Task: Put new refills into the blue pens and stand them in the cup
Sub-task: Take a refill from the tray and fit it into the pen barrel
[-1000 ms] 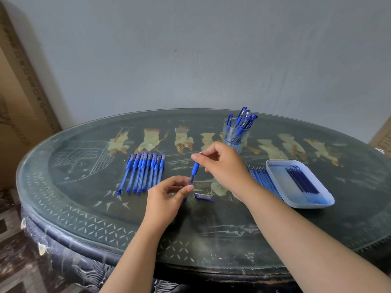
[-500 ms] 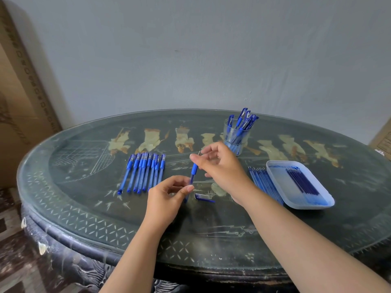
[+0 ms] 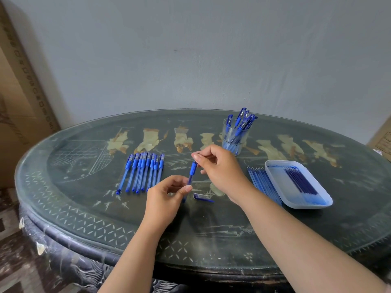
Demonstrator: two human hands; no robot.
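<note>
The left hand [image 3: 167, 197] pinches a tilted pen barrel [image 3: 191, 174] above the tabletop [image 3: 84, 187] centre while the right hand [image 3: 222, 168] pinches what seems its refill [image 3: 198, 153], which I judge needs seating, then the cap [image 3: 203, 197], then the cup [image 3: 233, 136] at 1 o'clock.

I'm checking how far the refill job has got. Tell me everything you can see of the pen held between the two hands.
The pen is slim, with a see-through bluish plastic barrel and an opaque blue sleeve near its upper end, and no cap on it. It is held nearly upright, top leaning slightly right. The left hand pinches the barrel below the sleeve between thumb and fingers; the right hand pinches a small part at its top, too small to identify.
</note>
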